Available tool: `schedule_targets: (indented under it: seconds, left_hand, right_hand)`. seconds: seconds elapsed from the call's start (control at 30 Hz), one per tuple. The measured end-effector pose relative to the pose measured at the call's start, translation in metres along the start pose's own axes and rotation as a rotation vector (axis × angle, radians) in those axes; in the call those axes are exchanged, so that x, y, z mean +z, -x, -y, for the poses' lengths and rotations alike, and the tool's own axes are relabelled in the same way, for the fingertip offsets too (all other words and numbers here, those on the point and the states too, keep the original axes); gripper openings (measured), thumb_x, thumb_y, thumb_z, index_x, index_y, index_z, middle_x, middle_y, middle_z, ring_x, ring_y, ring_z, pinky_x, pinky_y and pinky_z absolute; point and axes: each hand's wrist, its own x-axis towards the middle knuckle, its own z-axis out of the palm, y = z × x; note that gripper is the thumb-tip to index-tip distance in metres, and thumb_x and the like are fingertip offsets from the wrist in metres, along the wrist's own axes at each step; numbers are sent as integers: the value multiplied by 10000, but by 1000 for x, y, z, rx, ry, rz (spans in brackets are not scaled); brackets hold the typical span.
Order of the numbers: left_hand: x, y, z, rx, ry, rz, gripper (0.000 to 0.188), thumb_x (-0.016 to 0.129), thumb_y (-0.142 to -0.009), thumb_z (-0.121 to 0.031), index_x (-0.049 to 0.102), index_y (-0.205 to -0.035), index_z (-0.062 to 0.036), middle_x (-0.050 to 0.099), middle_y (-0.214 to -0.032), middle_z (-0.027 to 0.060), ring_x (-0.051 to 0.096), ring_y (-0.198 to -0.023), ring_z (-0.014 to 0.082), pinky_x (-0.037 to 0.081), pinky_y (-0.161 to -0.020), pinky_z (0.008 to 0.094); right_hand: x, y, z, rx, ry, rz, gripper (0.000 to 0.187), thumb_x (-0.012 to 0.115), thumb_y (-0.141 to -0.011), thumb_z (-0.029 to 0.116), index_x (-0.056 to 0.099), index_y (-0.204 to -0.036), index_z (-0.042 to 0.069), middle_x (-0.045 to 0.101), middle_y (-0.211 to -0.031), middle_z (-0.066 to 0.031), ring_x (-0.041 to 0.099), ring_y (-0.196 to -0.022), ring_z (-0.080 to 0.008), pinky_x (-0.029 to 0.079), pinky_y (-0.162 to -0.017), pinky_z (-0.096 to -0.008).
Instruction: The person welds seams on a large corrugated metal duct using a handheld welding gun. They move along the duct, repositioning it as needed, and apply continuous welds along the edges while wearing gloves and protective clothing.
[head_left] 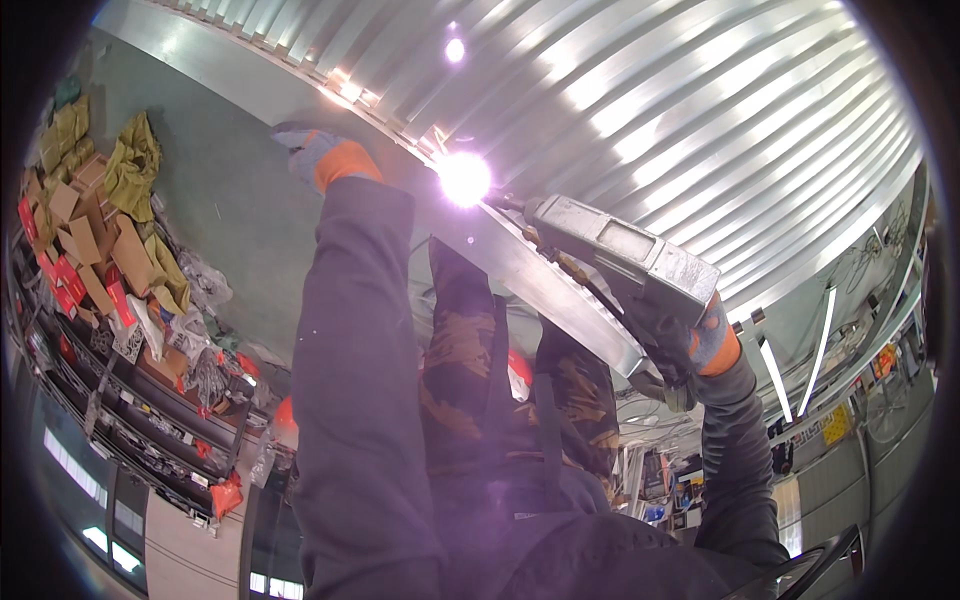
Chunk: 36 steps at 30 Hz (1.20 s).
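Note:
A welding gun point(620, 245) with a blocky silver body lies in my right hand point(715, 345), whose grey and orange glove is wrapped round its rear. The gun's nozzle points left, up to a blinding white-violet glare point(463, 180) on the edge of a large ribbed metal panel point(640, 100). Along that edge runs a flat metal strip point(550, 290). My left hand point(328, 158), gloved alike, is at the strip's near edge, left of the glare. Its fingers stretch out to the left, and I cannot tell how firmly they touch the metal.
On the left, cardboard boxes point(130, 250), an olive sack point(130, 165) and plastic bags crowd a long rack point(140, 390). Below the strip, my legs point(460, 360) in camouflage trousers stand close. Cables point(660, 410) lie on the floor at the right, near bright light tubes point(775, 380).

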Motion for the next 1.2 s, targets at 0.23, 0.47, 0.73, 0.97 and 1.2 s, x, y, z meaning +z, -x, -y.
schedule_targets:
  seconds: [0.23,0.47,0.73,0.97,1.2]
  left_hand:
    - [-10,15,13,57,64,86,502,577,-879,-334,539,-1331,-121,501,-1387,72,443,-1293,310,301,-1045,537]
    - [-35,30,23,59,-121,116,539,525,-923,-282,417,-1416,-94,458,-1420,69,458,-1284,253,394,-1007,396]
    - [-1,-6,8,-34,-73,144,611,450,-962,-272,229,-1486,-49,604,-1206,28,615,-1021,119,484,-863,278]
    - [0,-8,5,-66,-39,148,603,438,-970,-279,228,-1485,-46,599,-1221,19,616,-1022,108,486,-855,268]
    - [29,-36,-6,-113,70,134,547,372,-995,-299,255,-1476,-67,616,-1152,24,625,-994,107,496,-834,248]
  right_hand:
    - [-12,10,-4,75,10,-15,529,593,-926,379,497,-1253,-26,611,-1102,-98,599,-985,-135,499,-808,-243]
    - [-30,33,-12,166,-454,-76,468,579,-941,193,428,-1294,-76,568,-1203,-153,594,-1042,-166,519,-847,-251]
    - [-24,28,-7,184,82,-57,631,663,-865,392,466,-1291,-31,595,-1183,-115,581,-1056,-138,482,-898,-260]
    - [-30,25,-20,80,-93,25,681,646,-863,436,450,-1310,-39,601,-1183,-126,589,-1062,-156,474,-922,-275]
    - [-18,19,-4,73,25,11,522,639,-912,291,479,-1288,-35,607,-1169,-123,592,-1053,-148,471,-908,-265]
